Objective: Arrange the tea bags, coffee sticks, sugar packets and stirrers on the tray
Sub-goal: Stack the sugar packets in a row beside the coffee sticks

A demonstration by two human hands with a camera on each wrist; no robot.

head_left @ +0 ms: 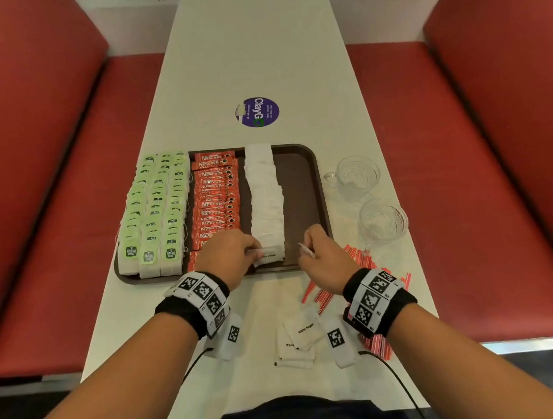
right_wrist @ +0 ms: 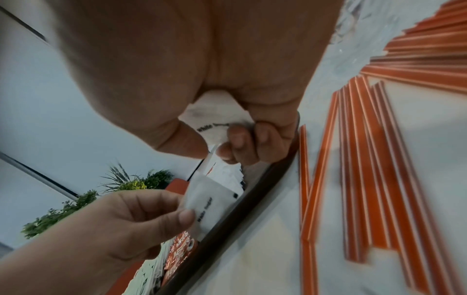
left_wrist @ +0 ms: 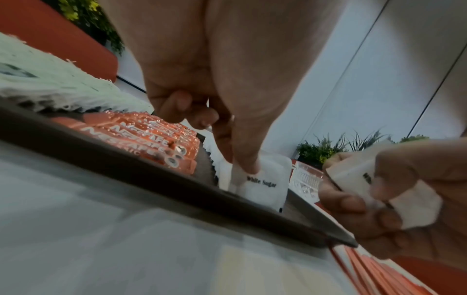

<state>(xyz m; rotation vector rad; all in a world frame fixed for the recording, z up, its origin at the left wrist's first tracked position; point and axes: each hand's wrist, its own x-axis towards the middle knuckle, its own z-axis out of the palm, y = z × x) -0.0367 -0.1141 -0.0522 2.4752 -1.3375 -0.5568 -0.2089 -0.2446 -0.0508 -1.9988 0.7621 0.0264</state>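
Observation:
A brown tray [head_left: 302, 178] holds rows of green tea bags [head_left: 154, 209], red coffee sticks [head_left: 215, 199] and a column of white sugar packets [head_left: 264, 193]. My left hand [head_left: 235, 253] pinches a sugar packet [left_wrist: 262, 185] at the near end of that column, standing on the tray by its front rim [left_wrist: 151, 173]. My right hand [head_left: 317, 249] hovers over the tray's front right and grips another white sugar packet [right_wrist: 215, 117]. Loose sugar packets [head_left: 302, 339] lie on the table near me. Red stirrers [right_wrist: 374, 159] lie on the table under and beside my right wrist.
Two clear glass cups [head_left: 355, 174] [head_left: 381, 221] stand right of the tray. A round purple sticker [head_left: 257, 112] marks the white table [head_left: 249, 47] beyond it. Red bench seats [head_left: 43, 201] run along both sides.

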